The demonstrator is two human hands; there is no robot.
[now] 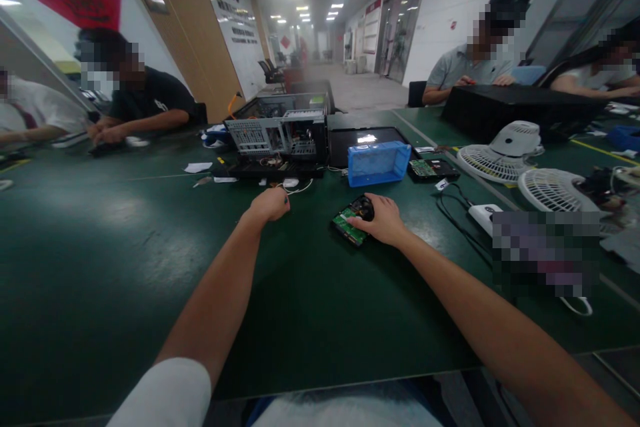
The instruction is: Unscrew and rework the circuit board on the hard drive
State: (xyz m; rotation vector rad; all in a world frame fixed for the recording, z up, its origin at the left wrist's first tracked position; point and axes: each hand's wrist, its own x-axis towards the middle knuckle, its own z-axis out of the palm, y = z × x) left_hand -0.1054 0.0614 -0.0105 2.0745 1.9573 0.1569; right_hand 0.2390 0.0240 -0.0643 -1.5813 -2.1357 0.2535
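Note:
My right hand [384, 219] grips a hard drive [350, 232] by its right side, thumb laid over the green circuit board that faces up. The drive is tilted a little at the table's middle. To the left, my left hand [271, 204] is closed with its fingers curled in. A small dark tip shows at those fingers, but what they hold is too small to make out. Just beyond that hand, a thin white cable [300, 189] lies in front of an opened computer case [280, 137].
A blue plastic bin [379, 165] stands behind the hard drive, with another hard drive [433, 170] to its right. A power strip [485, 215] with cables and white fans [505, 153] occupy the right side. Co-workers sit around the green table [125, 267].

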